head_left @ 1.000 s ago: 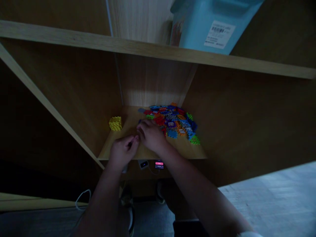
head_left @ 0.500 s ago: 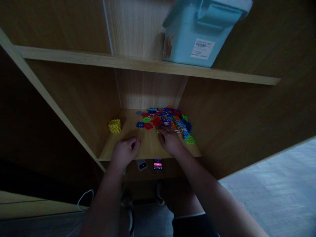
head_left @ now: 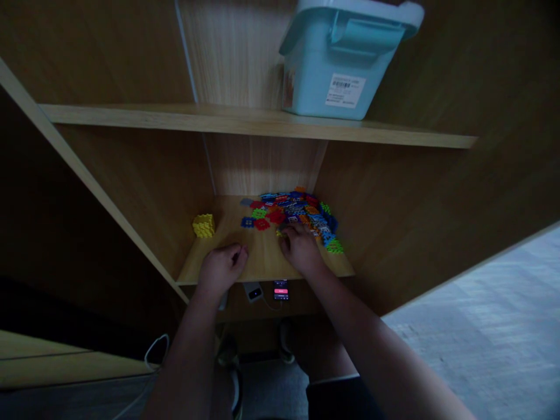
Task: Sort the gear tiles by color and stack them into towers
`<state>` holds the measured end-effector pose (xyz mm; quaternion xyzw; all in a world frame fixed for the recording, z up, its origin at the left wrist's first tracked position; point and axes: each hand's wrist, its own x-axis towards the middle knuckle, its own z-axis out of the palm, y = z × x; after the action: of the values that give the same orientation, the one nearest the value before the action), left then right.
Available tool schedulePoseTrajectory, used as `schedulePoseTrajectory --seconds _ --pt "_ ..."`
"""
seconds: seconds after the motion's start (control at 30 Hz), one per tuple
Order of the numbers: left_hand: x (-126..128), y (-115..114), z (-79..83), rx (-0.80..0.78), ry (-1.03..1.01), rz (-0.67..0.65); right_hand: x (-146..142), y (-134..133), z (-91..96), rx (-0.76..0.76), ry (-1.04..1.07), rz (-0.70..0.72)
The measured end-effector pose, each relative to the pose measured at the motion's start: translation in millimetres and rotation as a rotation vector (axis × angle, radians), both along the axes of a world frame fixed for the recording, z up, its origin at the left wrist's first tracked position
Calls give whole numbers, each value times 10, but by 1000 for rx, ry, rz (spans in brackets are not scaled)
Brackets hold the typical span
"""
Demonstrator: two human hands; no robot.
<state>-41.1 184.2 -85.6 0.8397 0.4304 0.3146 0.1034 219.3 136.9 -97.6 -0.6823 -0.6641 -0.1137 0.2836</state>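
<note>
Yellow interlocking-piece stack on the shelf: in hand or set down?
Set down: the yellow stack sits on the shelf board, apart from both hands; the left hand is the nearer one.

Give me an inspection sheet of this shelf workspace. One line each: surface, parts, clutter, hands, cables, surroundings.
Surface: light wooden shelf, bare toward the front.
Parts: pile of multicoloured interlocking plastic pieces toward the back right; block of stacked yellow pieces by the left wall.
Clutter: small dark device and phone with a lit pink screen just below the shelf's front edge.
Hands: left hand curled over the shelf, anything inside it hidden; right hand at the pile's front edge, beside a small yellow piece.
Cables: white cable at lower left.
Surroundings: pale blue storage box on the shelf above; grey floor at right.
</note>
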Motion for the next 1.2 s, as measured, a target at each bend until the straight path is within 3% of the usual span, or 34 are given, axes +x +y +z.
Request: schedulePoseTrajectory --seconds 0.13,0.57,0.7,0.83,0.97,1.2 --pt "-4 -7 0 -7 -7 -6 -1 -22 0 15 2 -44" --pt "10 -8 19 -9 21 18 85 29 -17 90 169 196" --pt "10 -12 21 -24 11 15 88 -16 36 143 162 -5" --pt "6 -14 20 -34 -2 8 86 -35 22 33 125 -232" --pt "2 -9 -1 -14 -12 7 68 -38 0 -3 105 -329" --pt "-1 -5 -6 -23 -22 -3 16 -55 25 0 -7 -79"
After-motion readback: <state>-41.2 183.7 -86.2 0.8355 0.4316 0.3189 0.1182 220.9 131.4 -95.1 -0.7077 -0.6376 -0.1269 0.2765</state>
